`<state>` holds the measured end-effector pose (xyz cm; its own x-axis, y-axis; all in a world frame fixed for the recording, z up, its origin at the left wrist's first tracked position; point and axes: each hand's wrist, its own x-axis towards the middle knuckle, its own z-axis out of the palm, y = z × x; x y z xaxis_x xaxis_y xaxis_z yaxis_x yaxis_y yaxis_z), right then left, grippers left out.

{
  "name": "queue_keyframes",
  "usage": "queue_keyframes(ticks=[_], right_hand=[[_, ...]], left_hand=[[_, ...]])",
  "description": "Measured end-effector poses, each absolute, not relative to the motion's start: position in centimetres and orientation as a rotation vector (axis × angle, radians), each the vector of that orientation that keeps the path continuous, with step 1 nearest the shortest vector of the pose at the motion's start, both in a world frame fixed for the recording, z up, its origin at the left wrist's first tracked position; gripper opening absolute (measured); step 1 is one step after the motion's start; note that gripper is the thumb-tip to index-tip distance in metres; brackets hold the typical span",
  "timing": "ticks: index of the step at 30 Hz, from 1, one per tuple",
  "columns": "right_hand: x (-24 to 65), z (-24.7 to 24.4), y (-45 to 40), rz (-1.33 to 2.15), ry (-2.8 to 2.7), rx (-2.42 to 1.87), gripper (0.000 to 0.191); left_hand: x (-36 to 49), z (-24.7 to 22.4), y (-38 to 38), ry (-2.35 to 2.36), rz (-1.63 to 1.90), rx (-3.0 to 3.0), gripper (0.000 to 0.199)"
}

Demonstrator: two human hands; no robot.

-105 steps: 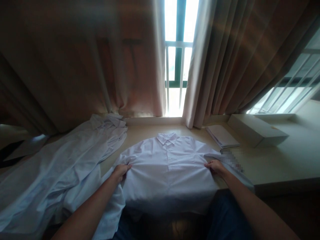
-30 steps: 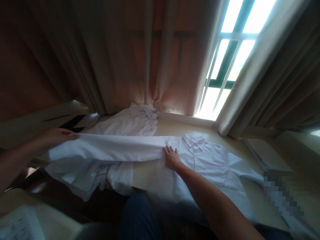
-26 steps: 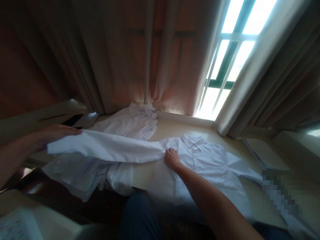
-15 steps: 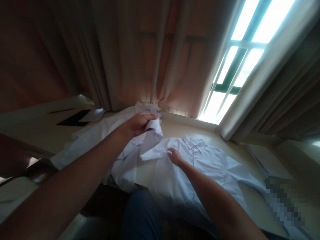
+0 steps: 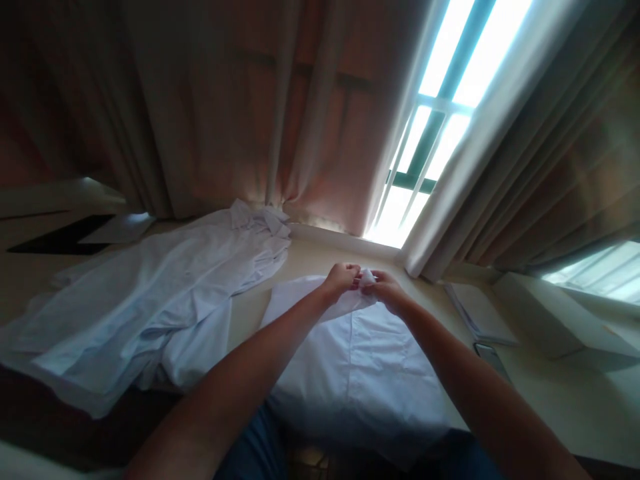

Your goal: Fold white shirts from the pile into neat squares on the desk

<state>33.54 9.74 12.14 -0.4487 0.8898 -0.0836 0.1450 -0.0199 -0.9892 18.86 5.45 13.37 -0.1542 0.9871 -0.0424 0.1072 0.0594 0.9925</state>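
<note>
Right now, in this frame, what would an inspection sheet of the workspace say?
Surface: pale ledge below the window.
Job's things: white shirt, front up, partly bunched at the hands.
Clutter: white garment heap to the left, black flat item beyond it; white stack, phone-like item and white box to the right.
Hands: right hand pinches the bunched part; left hand is at it, grip unclear.
Cables: nothing seen.
Surroundings: curtains, parted at the window.

Shirt between clothes pile and box
</note>
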Motion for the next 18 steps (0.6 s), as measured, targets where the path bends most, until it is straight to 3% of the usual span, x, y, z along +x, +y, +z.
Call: queue_keyframes(ticks=[3, 9, 14, 18], right_hand=[[34.3, 10.3, 10.9, 1.532, -1.483, -1.188, 0.018], [36.8, 11.5, 12.9, 1.702, -1.329, -1.106, 0.017], [40.5, 13.3, 14.8, 1.701, -1.282, -0.967, 0.022], [46.0, 11.0, 15.7, 1.624, -1.204, -1.171, 0.025]], left_hand=[[20.5, 7.8, 0.3, 1.657, 1.43, 1.349, 0.025], [19.1, -4.2, -5.3, 1.933, 0.766, 1.888, 0.029], [14.4, -4.7, -1.5, 2.237, 0.558, 1.657, 0.046], [12.3, -3.9, 0.8, 2.324, 0.607, 1.564, 0.058]])
